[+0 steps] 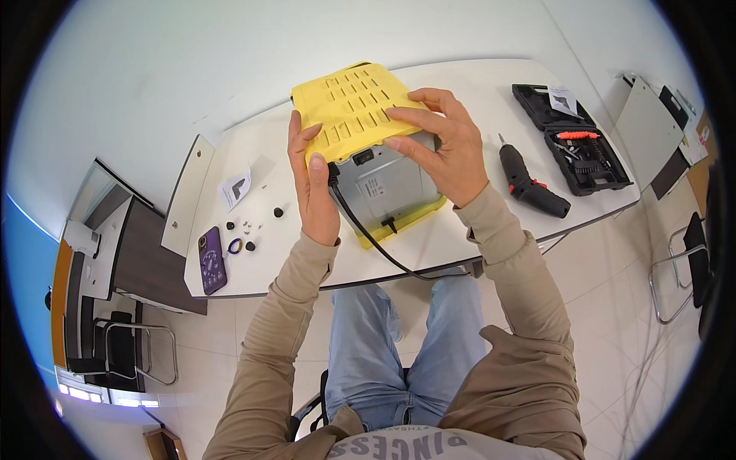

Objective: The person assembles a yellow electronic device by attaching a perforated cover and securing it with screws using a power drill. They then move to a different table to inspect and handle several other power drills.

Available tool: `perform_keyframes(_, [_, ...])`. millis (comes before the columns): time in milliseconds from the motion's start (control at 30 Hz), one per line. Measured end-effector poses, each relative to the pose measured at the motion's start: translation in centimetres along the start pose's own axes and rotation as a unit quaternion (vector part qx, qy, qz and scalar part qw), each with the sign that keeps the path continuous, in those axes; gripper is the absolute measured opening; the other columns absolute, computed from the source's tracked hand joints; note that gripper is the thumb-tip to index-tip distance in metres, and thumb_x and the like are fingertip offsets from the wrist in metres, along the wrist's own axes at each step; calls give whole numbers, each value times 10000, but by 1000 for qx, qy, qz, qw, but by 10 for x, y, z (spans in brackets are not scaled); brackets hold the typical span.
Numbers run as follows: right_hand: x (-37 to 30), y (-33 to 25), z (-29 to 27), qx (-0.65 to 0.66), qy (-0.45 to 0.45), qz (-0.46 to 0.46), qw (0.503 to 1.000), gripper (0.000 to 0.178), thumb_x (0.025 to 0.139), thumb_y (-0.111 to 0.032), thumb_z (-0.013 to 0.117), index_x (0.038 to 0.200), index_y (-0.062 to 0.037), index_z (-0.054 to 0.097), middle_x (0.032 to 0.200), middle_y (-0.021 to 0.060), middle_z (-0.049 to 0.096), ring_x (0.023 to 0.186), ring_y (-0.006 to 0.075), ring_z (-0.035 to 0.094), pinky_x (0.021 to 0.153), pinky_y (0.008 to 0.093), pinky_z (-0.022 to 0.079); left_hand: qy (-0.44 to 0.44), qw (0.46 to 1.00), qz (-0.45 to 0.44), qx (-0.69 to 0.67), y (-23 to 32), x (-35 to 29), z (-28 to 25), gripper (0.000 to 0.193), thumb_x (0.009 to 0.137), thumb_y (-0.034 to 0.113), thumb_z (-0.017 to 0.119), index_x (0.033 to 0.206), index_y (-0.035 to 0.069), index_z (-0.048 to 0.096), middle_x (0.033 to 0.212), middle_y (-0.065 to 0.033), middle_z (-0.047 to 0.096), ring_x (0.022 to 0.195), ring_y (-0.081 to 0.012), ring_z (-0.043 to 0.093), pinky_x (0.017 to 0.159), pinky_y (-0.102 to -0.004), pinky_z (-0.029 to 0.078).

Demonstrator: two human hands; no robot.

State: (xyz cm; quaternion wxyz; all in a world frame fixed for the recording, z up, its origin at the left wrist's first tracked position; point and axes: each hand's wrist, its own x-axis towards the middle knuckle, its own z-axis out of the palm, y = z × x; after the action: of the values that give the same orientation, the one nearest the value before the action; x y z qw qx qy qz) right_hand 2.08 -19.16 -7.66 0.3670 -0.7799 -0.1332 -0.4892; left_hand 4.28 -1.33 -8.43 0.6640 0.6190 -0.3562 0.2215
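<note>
A: Status? Quick.

B: The person sits at a white table [460, 230]. Both hands are on a yellow cover [349, 103], a slotted panel lying over a silver metal box [387, 184] at mid-table.

A: Left hand?

B: The left hand [313, 180] clamps the cover's near left edge, thumb on top, other fingers hidden under it. It holds the cover.

A: Right?

B: The right hand [445, 146] lies across the cover's right side, fingers spread fairly wide and flat on the slots, thumb down at the box's edge. It presses rather than grips, as far as this view shows.

A: Step?

B: Judging by the pose, the cover is being taken off or fitted onto the box. It sits skewed, with the rear face of the box exposed below it. Which way it's going, can't tell.

A: Cord?

B: A black cord [368, 234] leaves the box's near left corner and runs off the table edge towards the lap.

A: What does the next move need?

B: Likely an even hold on both sides so the cover doesn't catch on the box, and keeping the cord clear.

A: The rest?

B: A black power screwdriver [529, 184] lies right of the box, an open tool case [575, 138] beyond it. On the left are small black and white parts [247, 230] and a purple phone [212, 261].
</note>
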Motion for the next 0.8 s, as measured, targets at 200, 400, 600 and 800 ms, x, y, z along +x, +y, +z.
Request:
perform_keyframes(200, [3,-2,-1,3,-21,-3,1000,362,722,-311,814,1038,-151,741,1150,80,603,1003,260,572,833,347,487,6,1000,-2,30,-4,-4,-1,450,1027,382,341,1335,64,422,1593,-171,148,1440,-278,221,1155,-384,218])
perform_keyframes(400, [4,-10,-8,20,-60,-10,998,418,723,-206,819,1096,-68,688,1218,160,564,1086,312,567,911,389,474,53,995,20,76,-18,-6,-11,364,988,269,430,1264,39,492,1537,-202,252,1396,-330,263,1141,-416,226])
perform_keyframes(600, [-1,-11,-7,45,-70,14,996,438,744,-141,801,1135,-42,632,1291,170,527,1151,302,550,950,390,457,23,995,35,95,-13,-5,-13,385,970,269,485,1287,52,522,1515,-211,267,1355,-328,278,1120,-429,242])
perform_keyframes(800, [7,-18,-7,61,-123,29,990,368,780,-61,718,1134,-39,622,1329,175,504,1209,295,526,999,371,422,131,980,-68,132,-34,39,-45,534,985,452,434,1334,53,494,1475,-144,346,1332,-293,320,1102,-425,269])
